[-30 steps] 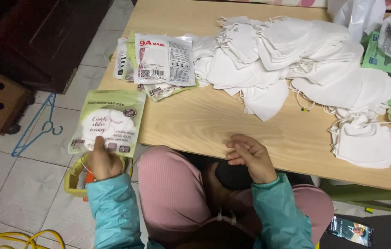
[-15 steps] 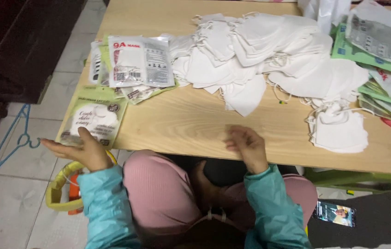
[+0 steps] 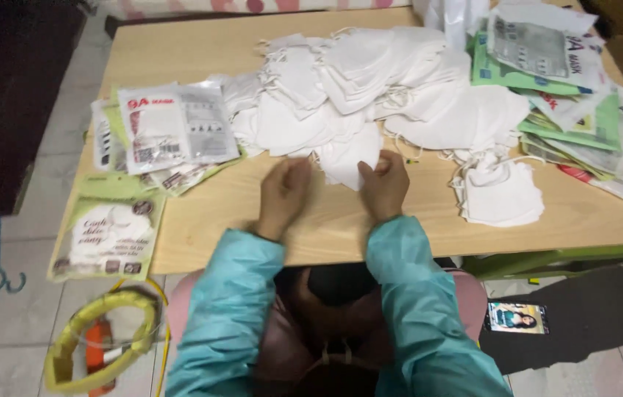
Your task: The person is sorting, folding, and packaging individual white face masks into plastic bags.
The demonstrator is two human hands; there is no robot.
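White face mask (image 3: 347, 163) lies at the centre of the frame on the wooden table (image 3: 253, 206), at the near edge of the big heap, and both hands are on it: the left hand (image 3: 284, 192) has its fingers closed against the mask's left edge, the right hand (image 3: 385, 184) pinches the right corner between thumb and fingers. Teal sleeves (image 3: 407, 294) run down to the bottom of the frame. At lower left a green mask packet (image 3: 109, 237) hangs half over the table's edge, above a yellow reel (image 3: 98, 345) on the floor; a nudge from the left elbow could tip it off, I think. Just right of the hands sits a small stack of masks (image 3: 501, 195) with loose ear loops, which could snag and drag along if the held mask is pulled sideways. Further up, a clear mask packet (image 3: 175, 125) lies at left, the heap of masks (image 3: 370, 88) fills the middle, and a pile of packets (image 3: 569, 88) spreads across the upper right, close enough to the heap to slide into it.
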